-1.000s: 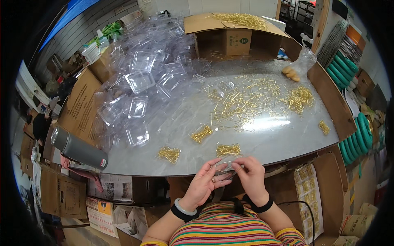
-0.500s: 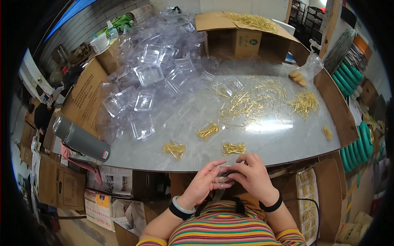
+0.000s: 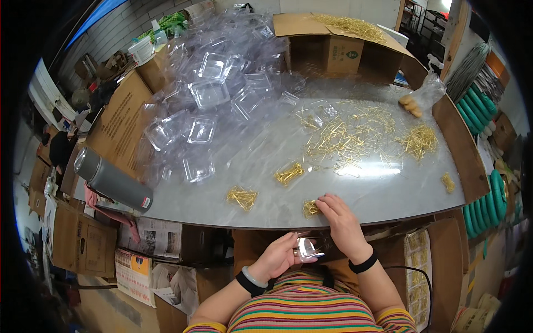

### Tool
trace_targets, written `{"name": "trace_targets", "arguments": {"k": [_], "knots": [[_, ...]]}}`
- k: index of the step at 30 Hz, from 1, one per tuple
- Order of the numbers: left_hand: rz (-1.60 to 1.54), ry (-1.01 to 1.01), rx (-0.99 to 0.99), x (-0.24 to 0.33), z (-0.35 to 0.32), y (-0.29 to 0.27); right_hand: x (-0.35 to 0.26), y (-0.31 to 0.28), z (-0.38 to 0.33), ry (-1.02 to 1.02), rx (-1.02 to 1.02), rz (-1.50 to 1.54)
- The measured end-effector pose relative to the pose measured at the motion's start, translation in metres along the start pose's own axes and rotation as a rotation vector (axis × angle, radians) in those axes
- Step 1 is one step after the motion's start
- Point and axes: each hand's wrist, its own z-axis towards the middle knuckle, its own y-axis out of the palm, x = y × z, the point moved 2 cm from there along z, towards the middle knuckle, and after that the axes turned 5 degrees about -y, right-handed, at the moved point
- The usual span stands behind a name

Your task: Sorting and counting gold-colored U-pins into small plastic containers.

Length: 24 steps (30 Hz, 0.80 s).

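Close to my body, my left hand (image 3: 276, 256) is closed on a small clear plastic box (image 3: 308, 248), held just off the table's front edge. My right hand (image 3: 341, 222) reaches over that edge, fingers bent together on a small bundle of gold wire hooks (image 3: 310, 208). The fingers cover the bundle's right end. Two more small bundles of gold hooks lie to the left, one near the front (image 3: 242, 197) and another a little farther back (image 3: 289, 173).
Loose gold hooks (image 3: 338, 139) spread over the grey table (image 3: 239, 166), with a denser heap (image 3: 420, 141) at right. Many clear plastic boxes (image 3: 208, 94) pile up at back left. A grey bottle (image 3: 114, 180) lies at left. Cardboard (image 3: 458, 144) borders the right side.
My right hand has left the plastic box and moved forward onto the front bundle of gold hooks. The left hand keeps the box, now slightly lower and more visible.
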Motion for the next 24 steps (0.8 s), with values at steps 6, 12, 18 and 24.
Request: {"name": "trace_targets", "arguments": {"k": [6,12,18,24], "knots": [[-0.142,0.033,-0.034,-0.010,0.005,-0.011,-0.032,-0.003,-0.033,-0.125,-0.090,0.114],[0.086,-0.004,0.074,0.002,-0.014,0.008,-0.043,-0.002,-0.048,-0.110,-0.010,0.129],[0.332,0.179,0.128,0.031,-0.016,0.034,-0.051,-0.011,-0.030,-0.061,0.186,0.214],[1.244,0.666,0.481,0.054,0.021,0.025,-0.034,0.001,-0.007,-0.012,0.314,0.180]]}}
